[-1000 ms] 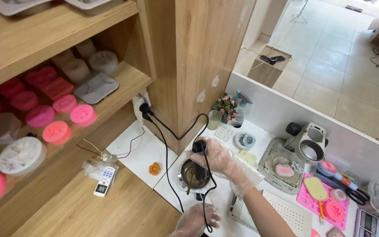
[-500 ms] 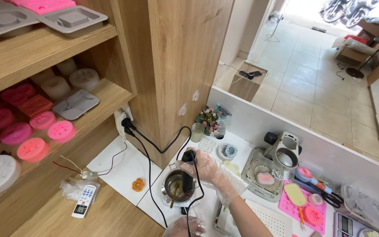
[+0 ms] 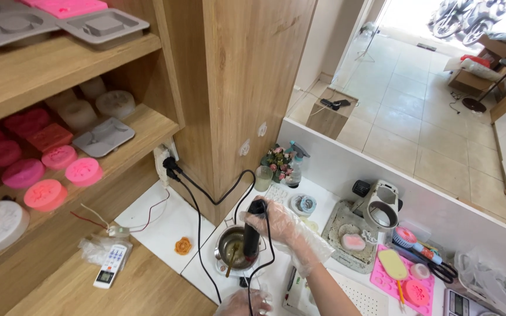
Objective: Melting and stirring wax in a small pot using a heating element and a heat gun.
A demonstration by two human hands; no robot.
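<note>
My right hand [image 3: 285,227], in a clear plastic glove, grips a black corded stick tool [image 3: 253,231] held upright, its lower end inside a small metal pot [image 3: 229,246]. A yellowish stick leans in the pot. The pot sits on a small white heater base on the white counter [image 3: 165,225]. My left hand [image 3: 242,303], also gloved, is at the bottom edge just below the pot, fingers apart, holding nothing I can see. The tool's black cable [image 3: 197,193] runs up to a wall socket [image 3: 167,161].
Wooden shelves hold pink round moulds [image 3: 45,193] and grey moulds [image 3: 103,136]. A white remote [image 3: 111,265] and an orange flower piece [image 3: 183,246] lie left of the pot. To the right are a grey tray [image 3: 346,237], a pink mould [image 3: 402,281], a white appliance [image 3: 382,206], flowers and a spray bottle [image 3: 291,167].
The view has tilted up and shifted, so pot and hands sit lower and further left in frame. My right hand keeps its grip on the black tool in the pot.
</note>
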